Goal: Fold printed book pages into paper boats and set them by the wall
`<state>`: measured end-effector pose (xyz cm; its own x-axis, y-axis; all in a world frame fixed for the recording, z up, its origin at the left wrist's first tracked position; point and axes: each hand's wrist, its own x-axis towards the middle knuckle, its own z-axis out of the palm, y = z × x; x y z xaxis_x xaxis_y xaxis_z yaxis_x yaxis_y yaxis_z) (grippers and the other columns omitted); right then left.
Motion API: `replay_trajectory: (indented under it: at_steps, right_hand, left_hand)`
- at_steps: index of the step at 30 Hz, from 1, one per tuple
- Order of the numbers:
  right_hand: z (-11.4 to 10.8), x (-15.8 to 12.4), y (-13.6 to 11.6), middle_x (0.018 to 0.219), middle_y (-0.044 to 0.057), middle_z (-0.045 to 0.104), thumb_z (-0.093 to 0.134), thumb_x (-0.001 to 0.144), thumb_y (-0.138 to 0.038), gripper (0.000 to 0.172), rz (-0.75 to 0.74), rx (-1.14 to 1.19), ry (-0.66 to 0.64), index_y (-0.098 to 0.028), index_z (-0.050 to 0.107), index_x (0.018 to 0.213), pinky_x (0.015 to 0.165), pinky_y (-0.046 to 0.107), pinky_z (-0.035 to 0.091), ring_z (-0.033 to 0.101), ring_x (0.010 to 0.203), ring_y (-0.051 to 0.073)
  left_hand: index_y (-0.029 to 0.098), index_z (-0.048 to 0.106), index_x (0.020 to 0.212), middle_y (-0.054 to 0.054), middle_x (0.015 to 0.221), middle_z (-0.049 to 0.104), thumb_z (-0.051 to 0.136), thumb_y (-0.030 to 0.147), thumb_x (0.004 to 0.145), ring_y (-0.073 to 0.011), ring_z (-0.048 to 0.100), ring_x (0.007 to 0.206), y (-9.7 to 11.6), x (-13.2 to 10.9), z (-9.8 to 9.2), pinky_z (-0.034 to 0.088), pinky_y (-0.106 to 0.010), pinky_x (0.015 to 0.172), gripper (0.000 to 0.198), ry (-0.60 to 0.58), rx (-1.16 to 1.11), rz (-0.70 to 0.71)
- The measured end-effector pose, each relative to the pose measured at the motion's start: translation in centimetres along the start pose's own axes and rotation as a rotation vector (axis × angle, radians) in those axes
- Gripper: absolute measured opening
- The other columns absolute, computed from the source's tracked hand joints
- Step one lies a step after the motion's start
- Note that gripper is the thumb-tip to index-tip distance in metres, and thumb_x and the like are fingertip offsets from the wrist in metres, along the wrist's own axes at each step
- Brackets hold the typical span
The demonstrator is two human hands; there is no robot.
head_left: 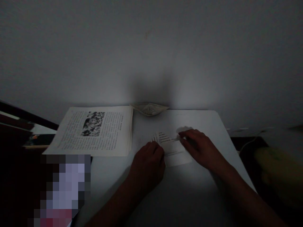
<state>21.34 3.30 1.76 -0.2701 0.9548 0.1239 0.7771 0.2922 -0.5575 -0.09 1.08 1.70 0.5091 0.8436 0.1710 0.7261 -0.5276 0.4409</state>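
Note:
A small sheet of printed paper (pixel 177 159), with its upper part folded over, lies on the white table in front of me. My left hand (pixel 150 162) rests on the paper's left side with the fingers curled in, and its fingertips are partly hidden. On the other side, my right hand (pixel 200 147) has thumb and forefinger brought together at the upper right corner of the folded part. Dim light makes the exact fold hard to see. Behind both hands, against the wall, stands a folded paper boat (pixel 149 109).
A stack of printed pages (pixel 118 132) with a dark picture lies at the table's left. The white table (pixel 199 118) meets a grey wall (pixel 151 47). A blurred yellowish thing (pixel 279 170) is beyond the right edge. A pixelated patch covers the lower left.

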Motion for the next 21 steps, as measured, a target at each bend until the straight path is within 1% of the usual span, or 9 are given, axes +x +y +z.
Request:
replay_trajectory:
  at_steps: [2, 4, 7, 9, 12, 15, 18, 20, 21]
  right_hand:
    - [0.6, 0.0, -0.3, 0.089, 0.005, 0.067, 0.057, 0.083, -0.028, 0.024, 0.009, 0.043, 0.037, -0.021, 0.061, 0.106, 0.084, 0.04, 0.044, 0.06, 0.089, 0.022]
    - [0.9, -0.1, -0.4, 0.082, 0.003, 0.067, 0.062, 0.079, -0.028, 0.025, 0.074, 0.172, 0.084, -0.022, 0.063, 0.103, 0.08, 0.038, 0.046, 0.061, 0.082, 0.019]
    - [1.2, -0.2, -0.2, 0.075, 0.0, 0.066, 0.069, 0.073, -0.03, 0.023, 0.253, 0.532, 0.143, -0.022, 0.065, 0.095, 0.067, 0.031, 0.049, 0.062, 0.07, 0.015]
    - [1.2, -0.2, -0.1, 0.071, -0.001, 0.065, 0.073, 0.068, -0.029, 0.023, 0.349, 0.8, 0.161, -0.023, 0.066, 0.09, 0.063, 0.027, 0.048, 0.061, 0.065, 0.013]
    - [1.2, 0.0, -0.2, 0.071, -0.003, 0.065, 0.076, 0.062, -0.025, 0.023, 0.425, 1.104, 0.194, -0.024, 0.067, 0.084, 0.062, 0.026, 0.049, 0.061, 0.065, 0.012]
    - [1.1, 0.2, -0.6, 0.071, -0.001, 0.066, 0.075, 0.061, -0.026, 0.022, 0.451, 1.238, 0.206, -0.025, 0.067, 0.082, 0.06, 0.028, 0.05, 0.062, 0.065, 0.014]
    - [1.1, 0.3, -0.5, 0.07, 0.002, 0.066, 0.07, 0.068, -0.032, 0.02, 0.395, 1.218, 0.241, -0.023, 0.067, 0.086, 0.055, 0.03, 0.051, 0.06, 0.058, 0.014]
    - [1.3, 0.3, -0.2, 0.076, 0.003, 0.067, 0.066, 0.074, -0.035, 0.019, 0.31, 1.138, 0.305, -0.022, 0.066, 0.089, 0.058, 0.032, 0.051, 0.059, 0.058, 0.014]
    - [1.4, 0.2, 0.0, 0.08, 0.004, 0.068, 0.065, 0.076, -0.034, 0.019, 0.269, 1.078, 0.33, -0.023, 0.066, 0.091, 0.062, 0.033, 0.052, 0.06, 0.062, 0.014]
  left_hand:
    - [0.016, 0.055, 0.084, -0.007, 0.089, 0.055, 0.053, 0.022, 0.079, -0.021, 0.049, 0.083, 0.0, -0.1, 0.6, 0.045, -0.038, 0.076, 0.007, -0.004, -0.01, 0.019]
    - [0.017, 0.056, 0.091, -0.009, 0.098, 0.056, 0.063, 0.036, 0.074, -0.0245, 0.049, 0.091, 0.0, -0.2, 0.7, 0.044, -0.042, 0.08, 0.026, 0.012, -0.063, 0.041]
    - [0.017, 0.056, 0.104, -0.011, 0.11, 0.054, 0.072, 0.045, 0.063, -0.0287, 0.047, 0.102, 0.1, -0.4, 0.7, 0.04, -0.046, 0.088, 0.052, 0.062, -0.103, 0.083]
    - [0.017, 0.054, 0.11, -0.013, 0.117, 0.052, 0.073, 0.042, 0.062, -0.0302, 0.046, 0.107, 0.1, -0.4, 0.8, 0.039, -0.048, 0.092, 0.057, 0.115, -0.087, 0.099]
    - [0.017, 0.054, 0.111, -0.013, 0.117, 0.054, 0.066, 0.024, 0.072, -0.0274, 0.048, 0.107, -0.2, -0.2, 1.1, 0.04, -0.045, 0.092, 0.041, 0.237, -0.04, 0.1]
    - [0.018, 0.057, 0.104, -0.011, 0.108, 0.06, 0.056, 0.011, 0.079, -0.0225, 0.054, 0.101, -0.9, 0.1, 0.9, 0.045, -0.04, 0.088, 0.026, 0.358, -0.046, 0.12]
    - [0.02, 0.058, 0.097, -0.007, 0.098, 0.064, 0.054, 0.009, 0.08, -0.0191, 0.058, 0.095, -1.6, 0.2, 0.0, 0.049, -0.035, 0.083, 0.021, 0.481, -0.129, 0.145]
    - [0.02, 0.057, 0.098, -0.006, 0.096, 0.065, 0.054, 0.007, 0.079, -0.0171, 0.061, 0.092, -1.8, 0.0, -0.6, 0.05, -0.032, 0.08, 0.023, 0.542, -0.222, 0.14]
    - [0.02, 0.057, 0.097, -0.005, 0.097, 0.066, 0.055, 0.007, 0.078, -0.0163, 0.062, 0.091, -1.8, -0.1, -0.9, 0.051, -0.03, 0.079, 0.023, 0.562, -0.271, 0.116]
